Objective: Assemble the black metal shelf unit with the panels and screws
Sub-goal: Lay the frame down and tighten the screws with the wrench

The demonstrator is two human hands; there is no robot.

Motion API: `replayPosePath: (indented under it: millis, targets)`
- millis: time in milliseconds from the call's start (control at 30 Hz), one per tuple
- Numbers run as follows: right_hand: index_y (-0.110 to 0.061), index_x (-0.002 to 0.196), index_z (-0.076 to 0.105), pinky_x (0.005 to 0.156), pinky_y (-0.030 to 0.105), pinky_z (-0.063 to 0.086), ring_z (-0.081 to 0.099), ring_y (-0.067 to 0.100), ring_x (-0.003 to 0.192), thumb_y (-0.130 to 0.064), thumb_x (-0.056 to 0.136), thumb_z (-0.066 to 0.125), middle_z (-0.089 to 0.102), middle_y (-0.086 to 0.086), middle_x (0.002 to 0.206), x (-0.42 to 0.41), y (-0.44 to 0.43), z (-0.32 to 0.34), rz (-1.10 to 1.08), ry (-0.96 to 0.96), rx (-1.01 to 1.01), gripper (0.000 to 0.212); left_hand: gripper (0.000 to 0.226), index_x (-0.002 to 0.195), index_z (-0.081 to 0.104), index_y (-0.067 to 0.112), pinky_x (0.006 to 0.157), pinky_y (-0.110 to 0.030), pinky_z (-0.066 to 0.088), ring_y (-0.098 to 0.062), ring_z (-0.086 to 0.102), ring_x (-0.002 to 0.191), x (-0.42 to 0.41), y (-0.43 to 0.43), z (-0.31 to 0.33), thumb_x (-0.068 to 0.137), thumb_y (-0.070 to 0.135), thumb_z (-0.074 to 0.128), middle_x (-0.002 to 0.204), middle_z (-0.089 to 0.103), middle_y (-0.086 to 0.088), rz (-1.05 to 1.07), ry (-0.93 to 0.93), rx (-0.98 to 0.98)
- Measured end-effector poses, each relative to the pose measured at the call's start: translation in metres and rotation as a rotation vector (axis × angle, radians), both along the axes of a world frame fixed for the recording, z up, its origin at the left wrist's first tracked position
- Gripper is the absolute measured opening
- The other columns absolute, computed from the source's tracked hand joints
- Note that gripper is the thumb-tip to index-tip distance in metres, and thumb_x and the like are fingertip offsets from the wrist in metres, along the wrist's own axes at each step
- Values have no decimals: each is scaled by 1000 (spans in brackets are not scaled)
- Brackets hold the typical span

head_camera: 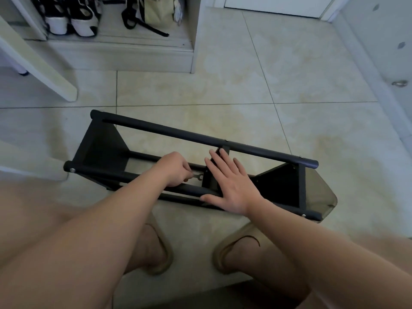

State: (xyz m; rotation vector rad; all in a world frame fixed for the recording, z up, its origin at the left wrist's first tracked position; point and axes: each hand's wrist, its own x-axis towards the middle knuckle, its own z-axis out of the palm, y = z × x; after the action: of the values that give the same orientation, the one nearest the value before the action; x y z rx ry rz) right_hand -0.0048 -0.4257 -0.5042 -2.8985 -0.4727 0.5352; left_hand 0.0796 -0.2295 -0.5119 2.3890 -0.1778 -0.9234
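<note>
1. Shelf unit (169, 130) first: the black frame lies on its side on the tiled floor (223, 85), just ahead of your feet, with its long tubes running from left to right.
2. Its left end panel (100, 143) and right end panel (278, 184) stand upright between the tubes, and a middle panel (209, 181) sits between them, nearer the right end.
3. Your left hand (176, 169) reaches inside the frame, fingers curled and pinching a small flat wrench (197, 176); the wrench's open end points at the middle panel and lies just beside it.
4. Your right hand (231, 186) lies flat with its fingers spread wide, pressing on the top edge of the middle panel, thumb along the near tube (107, 175). It holds nothing.
5. You can see a silver screw head (72, 170) at the left end of the near tube.
6. Your tan slippers (163, 253) rest on the floor below the frame.
7. Black-and-white shoes (73, 21) and a pale bag (156, 12) sit in a low cabinet at the top left, well apart from the frame.
</note>
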Motion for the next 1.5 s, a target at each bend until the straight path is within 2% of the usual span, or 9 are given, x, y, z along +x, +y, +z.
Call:
replayPosePath:
  millis: [133, 267, 400, 600, 800, 933, 1100, 1200, 1500]
  targets:
    - [-16, 161, -10, 126, 44, -9, -30, 14, 151, -87, 84, 23, -27, -1, 166, 1, -12, -4, 39, -7, 10, 110, 11, 73, 75, 25, 63, -20, 45, -7, 65, 67, 5, 5, 2, 83, 24, 78, 66, 71, 10, 12, 102, -94]
    - [-13, 160, -12, 127, 46, -6, -27, 17, 152, -86, 85, 27, -28, 2, 165, 1, -19, -4, 55, -11, 14, 112, 7, 77, 75, 22, 63, -20, 48, -12, 64, 68, 10, 7, 2, 81, 18, 79, 78, 73, -4, 9, 195, -132]
    - [-10, 160, -12, 127, 47, -4, -24, 21, 153, -87, 84, 29, -27, 6, 166, -4, -18, -6, 43, -14, 13, 116, 5, 78, 74, 19, 78, -33, 55, -18, 62, 74, 10, 1, -4, 80, 16, 77, 90, 74, -13, 11, 254, -156]
    - [-10, 158, -15, 127, 46, -1, -25, 21, 153, -87, 85, 31, -27, 7, 165, -5, -23, -8, 69, 14, 81, 116, 11, 64, 68, 20, 72, -29, 50, -14, 62, 68, 5, -9, -11, 72, 18, 76, 68, 70, 3, -77, 308, -144]
    - [-5, 161, -1, 127, 48, 8, -14, 23, 156, -85, 85, 36, -13, 10, 169, -5, -23, -8, 3, -69, 85, 116, 16, 54, 58, 20, 60, -27, 38, -16, 49, 60, 6, -18, -5, 60, 24, 73, 56, 57, 5, -38, 303, -171]
    - [-3, 161, 3, 127, 50, 13, -10, 26, 157, -83, 85, 40, -8, 12, 169, -5, -23, -9, -12, -86, 112, 116, 16, 49, 50, 21, 66, -32, 40, -20, 52, 63, 4, -29, -3, 53, 23, 66, 60, 60, -1, 34, 372, -245]
    - [-2, 161, 7, 125, 52, 17, -6, 28, 157, -82, 86, 41, -6, 13, 169, -3, -25, -10, -6, -102, 108, 115, 19, 66, 56, 17, 71, -27, 49, -11, 70, 66, 6, -35, -3, 79, 6, 64, 69, 74, -2, 99, 470, -332]
    - [-2, 160, 10, 124, 53, 19, -4, 28, 157, -81, 86, 43, -3, 12, 169, -3, -23, -10, -18, -118, 118, 114, 16, 75, 60, 17, 75, -28, 50, -9, 71, 71, 8, -34, -1, 91, 14, 64, 79, 77, 1, 112, 521, -350]
    - [0, 160, 15, 124, 53, 20, 0, 29, 157, -79, 85, 46, 2, 13, 169, -3, -23, -10, -29, -146, 110, 113, 10, 85, 71, 20, 70, -26, 47, -10, 63, 70, 2, -49, -1, 92, 27, 68, 73, 72, 7, 260, 425, -364]
